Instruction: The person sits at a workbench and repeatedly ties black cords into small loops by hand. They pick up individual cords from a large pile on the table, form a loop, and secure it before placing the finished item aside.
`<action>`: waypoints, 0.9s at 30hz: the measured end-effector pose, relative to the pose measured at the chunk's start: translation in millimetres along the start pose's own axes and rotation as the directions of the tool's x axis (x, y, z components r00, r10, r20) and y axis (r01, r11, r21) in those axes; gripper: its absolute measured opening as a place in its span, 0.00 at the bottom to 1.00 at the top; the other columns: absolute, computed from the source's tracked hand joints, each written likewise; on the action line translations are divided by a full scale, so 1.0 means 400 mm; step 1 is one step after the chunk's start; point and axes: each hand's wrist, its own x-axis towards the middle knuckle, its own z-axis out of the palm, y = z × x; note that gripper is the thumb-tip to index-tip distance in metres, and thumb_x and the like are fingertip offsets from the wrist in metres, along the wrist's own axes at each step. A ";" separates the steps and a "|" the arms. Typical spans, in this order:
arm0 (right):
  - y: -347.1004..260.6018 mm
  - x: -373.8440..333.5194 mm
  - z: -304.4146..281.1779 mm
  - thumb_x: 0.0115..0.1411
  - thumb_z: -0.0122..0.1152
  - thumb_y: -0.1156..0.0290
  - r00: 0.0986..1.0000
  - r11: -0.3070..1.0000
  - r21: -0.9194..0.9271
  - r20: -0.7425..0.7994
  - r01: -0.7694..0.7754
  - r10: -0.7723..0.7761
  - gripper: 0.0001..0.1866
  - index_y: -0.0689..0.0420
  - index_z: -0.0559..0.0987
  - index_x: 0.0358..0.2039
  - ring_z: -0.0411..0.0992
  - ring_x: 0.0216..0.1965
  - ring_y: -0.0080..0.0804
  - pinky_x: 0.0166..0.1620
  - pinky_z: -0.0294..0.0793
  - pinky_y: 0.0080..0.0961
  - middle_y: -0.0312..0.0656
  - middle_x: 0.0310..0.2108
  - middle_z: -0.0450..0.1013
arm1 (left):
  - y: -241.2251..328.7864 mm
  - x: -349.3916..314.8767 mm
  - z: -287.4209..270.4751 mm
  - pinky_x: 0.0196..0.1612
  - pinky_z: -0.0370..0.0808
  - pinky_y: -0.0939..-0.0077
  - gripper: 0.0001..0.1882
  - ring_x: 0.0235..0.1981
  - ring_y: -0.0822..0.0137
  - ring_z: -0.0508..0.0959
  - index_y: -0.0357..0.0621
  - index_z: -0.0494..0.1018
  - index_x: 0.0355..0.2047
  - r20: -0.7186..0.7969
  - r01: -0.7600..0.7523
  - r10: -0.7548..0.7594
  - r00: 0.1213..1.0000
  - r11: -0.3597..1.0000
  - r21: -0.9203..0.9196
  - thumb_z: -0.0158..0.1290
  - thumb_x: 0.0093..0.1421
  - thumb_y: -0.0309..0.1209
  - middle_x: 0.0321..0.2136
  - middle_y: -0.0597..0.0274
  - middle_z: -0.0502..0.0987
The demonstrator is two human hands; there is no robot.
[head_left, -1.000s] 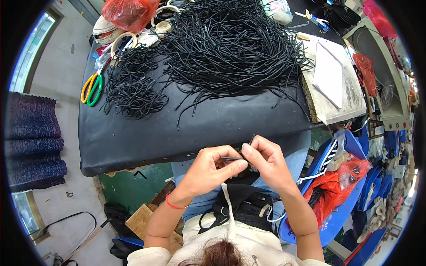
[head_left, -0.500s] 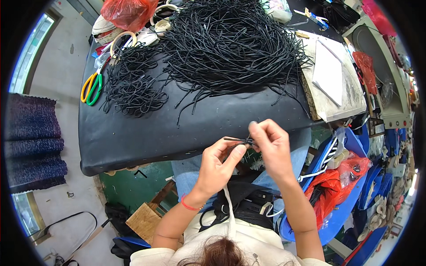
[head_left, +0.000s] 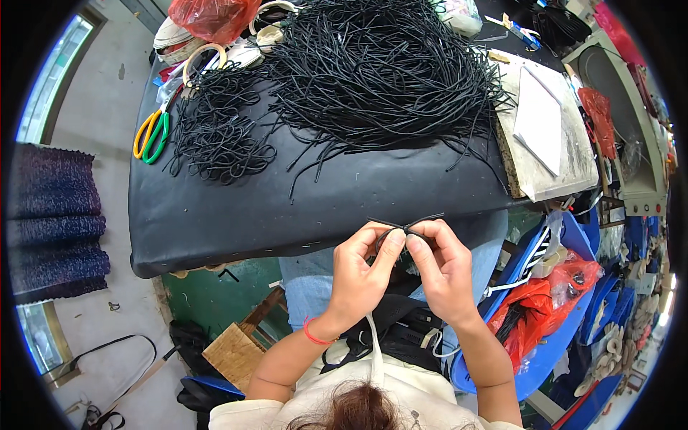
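Pinching a thin black cord (head_left: 406,227) from both sides

The left hand (head_left: 364,276) and the right hand (head_left: 443,279) meet in front of the body, by the near edge of the black padded table (head_left: 208,226). Each hand has its thumb and fingers closed tight in a small pinch on the cord. The two thumb tips are side by side, with hardly any gap between them. I cannot tell if they touch.

The cord is right at the fingertips, and its bunched middle sits between the two thumbs. From there, one end pokes out to the left and the other to the right, so its long line runs across the body, from side to side. The ends lie just past the fingers, on the side away from the chest. Part of the cord bends down by the left thumb. I cannot tell if the middle is a knot or just a crossing.

Neither hand is clearly nearer to that middle; it looks shared.

Farther up the table, well apart from the hands, lies a big heap of black cords (head_left: 380,82). To its left is a small pile of curly cords (head_left: 222,136), with scissors (head_left: 164,110) just beside it.
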 end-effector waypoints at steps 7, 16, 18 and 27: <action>-0.014 0.023 -0.039 0.61 0.50 0.69 0.959 0.922 0.282 0.172 -0.266 0.224 0.09 0.62 0.74 0.35 0.60 0.24 0.15 0.29 0.61 0.13 0.33 0.28 0.70 | 0.018 0.017 -0.026 0.28 0.67 0.87 0.07 0.25 0.82 0.69 0.36 0.72 0.34 0.160 0.151 -0.133 0.978 0.983 -0.106 0.50 0.60 0.28 0.24 0.69 0.73; -0.011 0.047 -0.007 0.59 0.55 0.69 0.984 0.935 0.310 0.004 -0.172 0.179 0.09 0.60 0.72 0.26 0.61 0.24 0.11 0.27 0.61 0.11 0.29 0.23 0.67 | 0.025 0.010 -0.022 0.34 0.70 0.85 0.10 0.30 0.80 0.71 0.35 0.72 0.39 0.205 0.130 -0.110 0.973 0.988 -0.088 0.51 0.59 0.28 0.28 0.66 0.74; -0.017 0.045 0.002 0.59 0.55 0.70 0.989 0.941 0.309 -0.011 -0.137 0.148 0.08 0.60 0.72 0.25 0.62 0.24 0.11 0.27 0.62 0.11 0.30 0.23 0.67 | 0.026 0.011 -0.024 0.33 0.70 0.85 0.10 0.29 0.80 0.71 0.35 0.72 0.38 0.206 0.111 -0.097 0.974 0.992 -0.060 0.52 0.58 0.28 0.28 0.66 0.74; 0.012 0.049 0.022 0.54 0.58 0.73 0.990 0.989 -0.138 -0.126 0.051 -0.069 0.10 0.62 0.69 0.21 0.59 0.18 0.17 0.21 0.58 0.17 0.35 0.17 0.63 | 0.015 0.007 -0.023 0.28 0.69 0.83 0.05 0.25 0.79 0.72 0.34 0.73 0.32 0.184 -0.329 0.272 0.944 0.789 0.519 0.52 0.57 0.24 0.23 0.65 0.75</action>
